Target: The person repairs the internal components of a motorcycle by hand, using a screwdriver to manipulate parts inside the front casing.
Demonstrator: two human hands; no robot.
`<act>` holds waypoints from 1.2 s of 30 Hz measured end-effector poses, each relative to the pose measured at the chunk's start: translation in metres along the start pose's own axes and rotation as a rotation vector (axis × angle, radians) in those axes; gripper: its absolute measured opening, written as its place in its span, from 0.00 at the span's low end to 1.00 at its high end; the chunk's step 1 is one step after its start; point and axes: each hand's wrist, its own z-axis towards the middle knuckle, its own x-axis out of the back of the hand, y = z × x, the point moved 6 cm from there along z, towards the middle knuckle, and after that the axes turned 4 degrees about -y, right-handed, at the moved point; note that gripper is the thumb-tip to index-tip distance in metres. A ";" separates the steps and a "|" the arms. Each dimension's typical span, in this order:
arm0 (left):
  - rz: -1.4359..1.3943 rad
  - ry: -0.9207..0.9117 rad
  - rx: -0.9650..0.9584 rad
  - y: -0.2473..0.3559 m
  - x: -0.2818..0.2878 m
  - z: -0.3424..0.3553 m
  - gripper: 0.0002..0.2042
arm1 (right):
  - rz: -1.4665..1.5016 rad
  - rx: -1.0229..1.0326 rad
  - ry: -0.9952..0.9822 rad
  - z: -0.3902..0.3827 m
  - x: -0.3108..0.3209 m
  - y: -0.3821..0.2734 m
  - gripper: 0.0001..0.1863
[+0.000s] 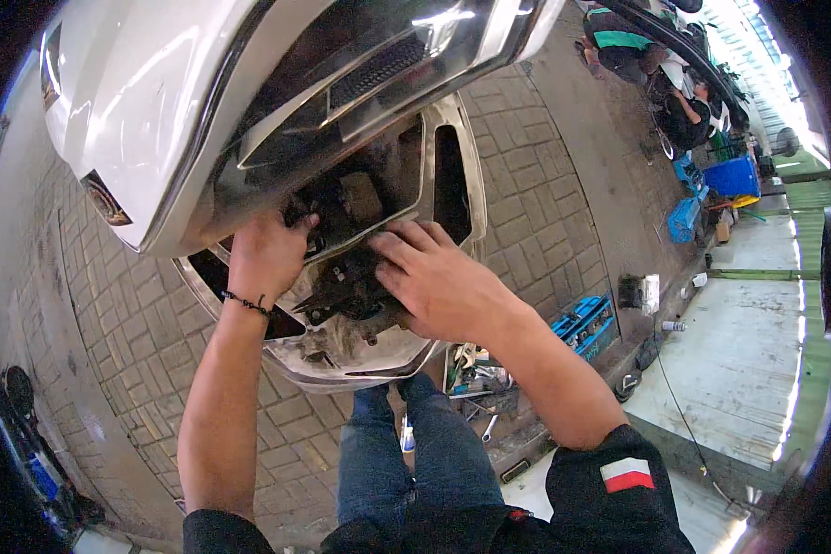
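A white car's front end (148, 102) fills the upper left, its lower bumper (342, 355) opened up and dirty inside. My left hand (266, 254) reaches into the gap under the white panel, fingers curled on a dark part there. My right hand (439, 277) lies flat, fingers spread, on a dark greasy component (346, 286) inside the bumper opening. A black cord bracelet circles my left wrist. Whether either hand grips anything is hidden by the hands themselves.
Grey paving bricks (535, 194) cover the ground. A blue tool case (586, 323) and loose tools (475, 374) lie by my legs. Blue crates (729, 175) and seated people (651, 65) are at the upper right, near a concrete slab (748, 342).
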 end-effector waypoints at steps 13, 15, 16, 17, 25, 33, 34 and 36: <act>-0.007 -0.019 0.063 0.005 -0.001 -0.007 0.17 | 0.128 -0.002 0.119 0.003 0.011 0.007 0.23; 0.022 0.023 0.039 0.010 0.000 -0.009 0.17 | 0.215 -0.043 0.248 0.007 0.018 0.011 0.20; 0.035 0.044 0.028 0.011 0.001 -0.009 0.17 | 0.257 -0.064 0.310 0.010 0.021 0.013 0.18; 0.044 0.057 0.009 0.011 0.000 -0.009 0.17 | 0.260 -0.126 0.297 0.016 0.022 0.016 0.17; 0.043 0.161 -0.196 0.014 0.004 -0.006 0.14 | -0.006 0.144 0.229 0.079 0.018 0.031 0.11; 0.134 0.098 -0.124 -0.001 0.003 -0.005 0.15 | -0.161 0.244 0.288 0.098 0.006 0.029 0.06; 0.129 0.076 -0.116 -0.003 0.002 -0.004 0.15 | -0.195 0.256 0.290 0.100 0.005 0.028 0.06; 0.223 0.029 -0.154 0.003 -0.001 -0.002 0.15 | -0.209 0.272 0.295 0.098 0.006 0.031 0.06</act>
